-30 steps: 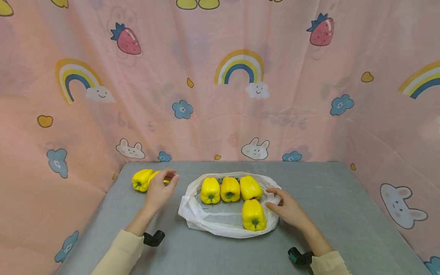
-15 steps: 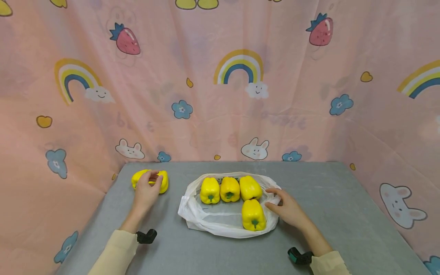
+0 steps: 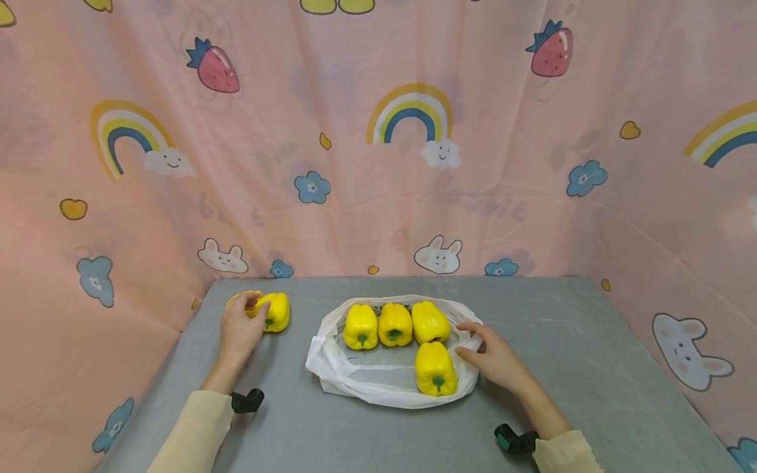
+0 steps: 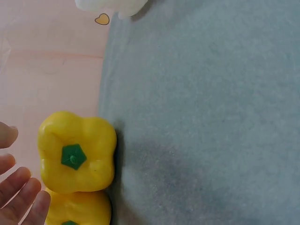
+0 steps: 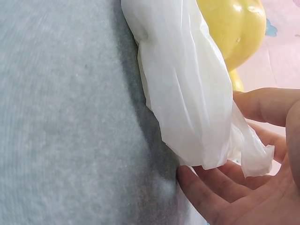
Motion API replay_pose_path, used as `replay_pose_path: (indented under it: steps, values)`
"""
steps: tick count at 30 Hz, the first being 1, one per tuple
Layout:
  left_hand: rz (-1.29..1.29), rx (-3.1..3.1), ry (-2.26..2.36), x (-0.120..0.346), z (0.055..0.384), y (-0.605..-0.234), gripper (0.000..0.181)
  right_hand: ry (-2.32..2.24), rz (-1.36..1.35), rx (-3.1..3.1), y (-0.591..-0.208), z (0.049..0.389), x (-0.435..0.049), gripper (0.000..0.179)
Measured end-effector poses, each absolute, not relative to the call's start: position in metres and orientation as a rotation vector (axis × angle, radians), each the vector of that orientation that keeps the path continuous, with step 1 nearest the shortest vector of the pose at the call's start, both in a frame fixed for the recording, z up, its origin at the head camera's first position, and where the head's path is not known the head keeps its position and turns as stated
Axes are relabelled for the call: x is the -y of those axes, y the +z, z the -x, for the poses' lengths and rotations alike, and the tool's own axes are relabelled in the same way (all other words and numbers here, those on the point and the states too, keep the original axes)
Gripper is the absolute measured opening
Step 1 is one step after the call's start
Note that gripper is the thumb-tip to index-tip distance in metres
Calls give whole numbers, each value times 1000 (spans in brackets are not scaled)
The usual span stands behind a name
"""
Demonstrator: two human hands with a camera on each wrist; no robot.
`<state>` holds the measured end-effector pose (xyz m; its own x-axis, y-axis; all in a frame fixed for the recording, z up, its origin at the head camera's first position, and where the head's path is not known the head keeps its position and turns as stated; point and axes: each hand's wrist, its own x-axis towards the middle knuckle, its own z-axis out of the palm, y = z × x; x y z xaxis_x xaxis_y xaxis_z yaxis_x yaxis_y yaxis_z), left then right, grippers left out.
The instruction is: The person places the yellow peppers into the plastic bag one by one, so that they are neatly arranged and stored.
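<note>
Two yellow bell peppers sit side by side at the table's far left. The right one (image 3: pixel 279 312) shows plainly, its green stem facing the left wrist camera; my left hand (image 3: pixel 238 332) partly hides the left one (image 4: pixel 86 208). That hand hovers at the left pepper with fingers spread and loosely bent; whether they touch it, I cannot tell. My right hand (image 3: pixel 503 358) holds the right rim of a white plastic bag (image 5: pixel 183 93), thumb on the inner side and fingers outside and beneath. Several more yellow peppers (image 3: pixel 436 368) stand inside the wide-mouthed bag.
A grey table (image 3: pixel 355 440) carries everything. Pink patterned cloth (image 3: pixel 355 223) hangs behind it and along both sides. Black wrist devices (image 3: pixel 247 401) sit on both forearms, low over the table.
My left hand has moved left, from the right side of the pepper pair to the left pepper, uncovering the right one. The right hand and the bag stay in place.
</note>
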<state>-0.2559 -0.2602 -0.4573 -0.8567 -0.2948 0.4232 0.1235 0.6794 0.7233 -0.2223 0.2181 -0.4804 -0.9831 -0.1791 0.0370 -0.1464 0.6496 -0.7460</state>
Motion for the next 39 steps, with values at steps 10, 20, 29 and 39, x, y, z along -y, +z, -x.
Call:
replay_pose_path:
  steps: [10, 20, 29, 39]
  values:
    - [-179, 2444, -1026, 261, 262, -466, 40, -1242, 271, -2843, -480, 222, -217, 48]
    - [-173, 2549, -1031, 256, 262, -471, 55, -1271, 263, -2827, -481, 223, -217, 47]
    - [-106, 2727, -1048, 255, 260, -472, 63, -1267, 268, -2828, -481, 222, -217, 47]
    - [-76, 2793, -1067, 259, 260, -468, 61, -1284, 269, -2813, -480, 223, -217, 48]
